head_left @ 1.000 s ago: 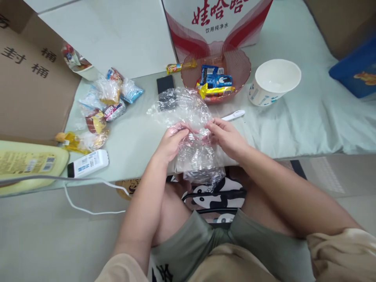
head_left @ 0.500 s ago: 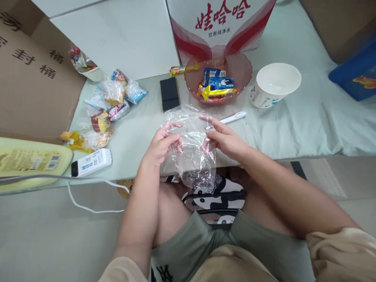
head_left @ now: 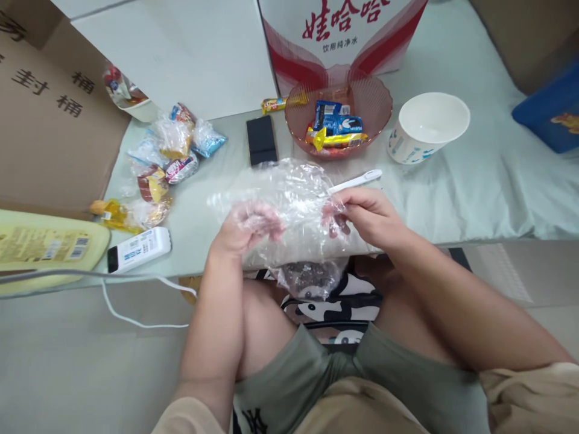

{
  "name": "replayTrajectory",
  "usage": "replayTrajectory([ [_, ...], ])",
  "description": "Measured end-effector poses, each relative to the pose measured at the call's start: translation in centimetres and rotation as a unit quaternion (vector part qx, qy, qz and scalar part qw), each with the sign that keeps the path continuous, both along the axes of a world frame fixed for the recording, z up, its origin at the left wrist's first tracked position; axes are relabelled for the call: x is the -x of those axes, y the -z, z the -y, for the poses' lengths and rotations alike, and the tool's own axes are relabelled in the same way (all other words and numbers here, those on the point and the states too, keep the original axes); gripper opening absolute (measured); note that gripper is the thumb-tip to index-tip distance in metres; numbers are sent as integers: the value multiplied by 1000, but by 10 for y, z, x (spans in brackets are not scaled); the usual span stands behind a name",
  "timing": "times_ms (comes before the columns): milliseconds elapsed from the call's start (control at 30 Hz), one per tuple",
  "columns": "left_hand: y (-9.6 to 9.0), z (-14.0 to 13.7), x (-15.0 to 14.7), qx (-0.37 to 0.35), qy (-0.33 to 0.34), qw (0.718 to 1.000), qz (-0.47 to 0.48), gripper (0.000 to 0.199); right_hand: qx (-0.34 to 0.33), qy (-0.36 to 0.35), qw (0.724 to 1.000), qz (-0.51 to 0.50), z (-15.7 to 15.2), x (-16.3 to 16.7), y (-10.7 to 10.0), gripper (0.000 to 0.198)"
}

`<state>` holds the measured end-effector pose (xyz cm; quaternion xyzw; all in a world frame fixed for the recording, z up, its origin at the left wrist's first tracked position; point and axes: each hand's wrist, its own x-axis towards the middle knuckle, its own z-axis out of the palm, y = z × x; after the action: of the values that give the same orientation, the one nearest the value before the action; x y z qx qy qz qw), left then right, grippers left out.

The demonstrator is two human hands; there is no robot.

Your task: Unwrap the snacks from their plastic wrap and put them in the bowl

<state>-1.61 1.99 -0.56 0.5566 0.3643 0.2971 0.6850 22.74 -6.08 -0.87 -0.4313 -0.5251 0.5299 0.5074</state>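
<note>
A crumpled clear plastic bag point(head_left: 301, 199) is stretched between my two hands, its lower part hanging past the table's front edge. My left hand point(head_left: 251, 226) is partly covered by the film, fingers curled on its left side and somewhat blurred. On the other side, my right hand point(head_left: 364, 217) pinches the film between thumb and fingers. Just beyond the right hand lies a white pen-like utility knife point(head_left: 357, 181); its tip is behind the film. A dark phone point(head_left: 262, 140) lies behind the bag.
A pink glass bowl point(head_left: 382, 111) holds several wrapped snacks. To its right stands a white paper tub point(head_left: 429, 126). Several packaged snacks point(head_left: 181, 166) are piled left, near a white device point(head_left: 140, 250) and a yellow bottle point(head_left: 49, 247). A red-and-white carton point(head_left: 344, 36) stands behind.
My hands have moved apart and the plastic bag is spread wider. Film now covers part of my left hand. The right hand's fingers have closed more on the film.
</note>
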Motion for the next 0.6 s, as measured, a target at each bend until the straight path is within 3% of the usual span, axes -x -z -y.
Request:
replayTrajectory([
  [133, 20, -19, -13, -95, -50, 981, -163, 12, 48, 95, 979, 172, -14, -6, 19, 30],
  [267, 27, -27, -21, -178, -39, 952, -247, 26, -62, 116, 962, 240, -20, -8, 25, 44],
  [333, 25, -23, -20, -196, -22, 945, -259, 33, -118, 106, 953, 256, -16, -7, 20, 38],
  [433, 20, -18, -18, -193, 3, 944, -267, 40, -151, 50, 944, 289, -10, -4, 10, 36],
  [500, 19, -17, -15, -187, 2, 946, -264, 39, -145, -8, 927, 347, -9, -2, 8, 35],
  [600, 20, -20, -11, -161, -13, 959, -234, 33, -96, -57, 880, 462, -10, 0, 11, 27],
])
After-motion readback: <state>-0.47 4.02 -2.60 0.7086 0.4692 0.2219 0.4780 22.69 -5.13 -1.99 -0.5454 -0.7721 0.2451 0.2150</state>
